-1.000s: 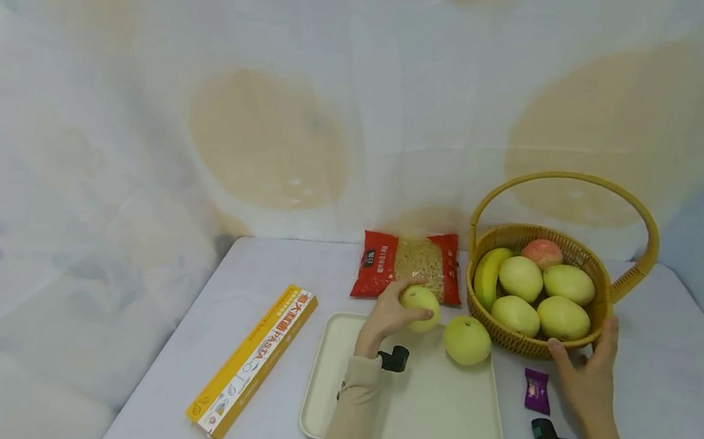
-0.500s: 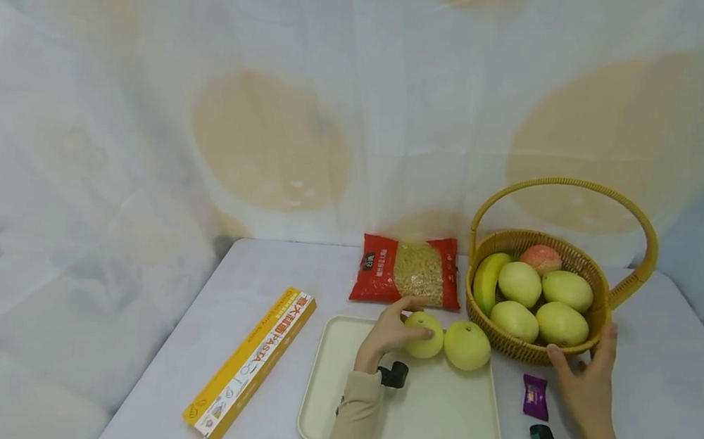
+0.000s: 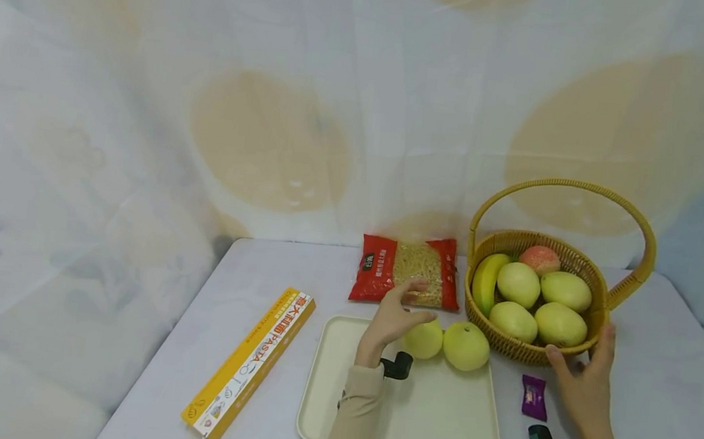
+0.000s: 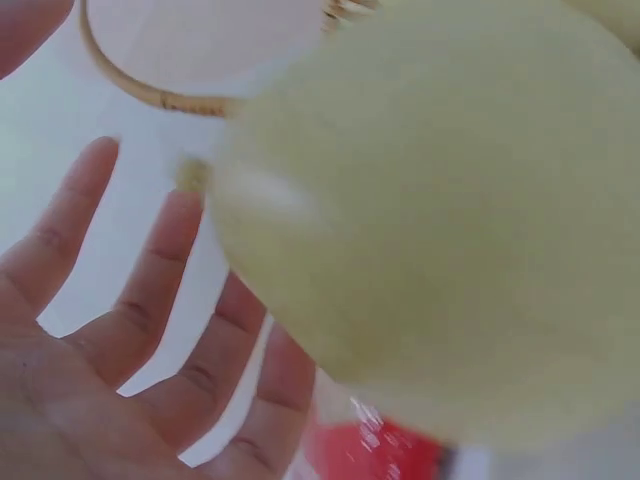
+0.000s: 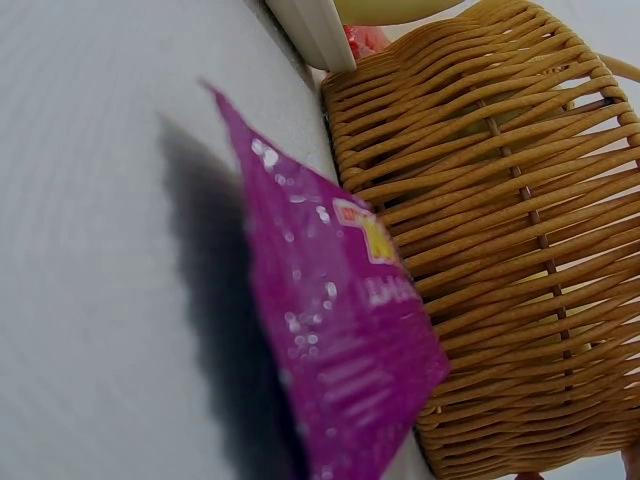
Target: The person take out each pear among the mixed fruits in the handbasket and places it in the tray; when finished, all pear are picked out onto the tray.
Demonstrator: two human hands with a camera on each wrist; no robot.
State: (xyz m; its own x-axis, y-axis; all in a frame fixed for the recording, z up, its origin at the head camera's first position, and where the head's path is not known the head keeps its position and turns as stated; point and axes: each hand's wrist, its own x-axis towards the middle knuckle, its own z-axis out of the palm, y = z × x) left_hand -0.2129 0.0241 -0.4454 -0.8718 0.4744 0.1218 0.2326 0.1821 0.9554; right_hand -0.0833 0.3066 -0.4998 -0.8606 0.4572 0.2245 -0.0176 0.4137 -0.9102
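Observation:
My left hand (image 3: 388, 322), its fingers spread, is just above and left of a round pale yellow-green fruit (image 3: 425, 341) on the cream tray (image 3: 434, 425). A second such fruit (image 3: 465, 346) sits right beside it. In the left wrist view, pale fruit (image 4: 430, 220) fills most of the frame beyond my splayed fingers (image 4: 140, 310). My right hand (image 3: 586, 394) rests against the near right side of the wicker basket (image 3: 513, 345), thumb and fingers apart. Oval pale-green fruits (image 3: 561, 324), a banana (image 3: 487, 282) and a reddish fruit (image 3: 540, 259) lie in the basket.
A purple wrapped candy (image 3: 535, 397) lies between tray and basket, large in the right wrist view. Behind the tray is a red bag of pasta (image 3: 417, 272). A yellow pasta box (image 3: 251, 365) lies left of it. The basket's tall handle (image 3: 568, 184) arches up near the curtain.
My left hand lowered the fruit onto the tray beside the other one, then let go and rose slightly with its fingers spread. The right hand has stayed at the basket.

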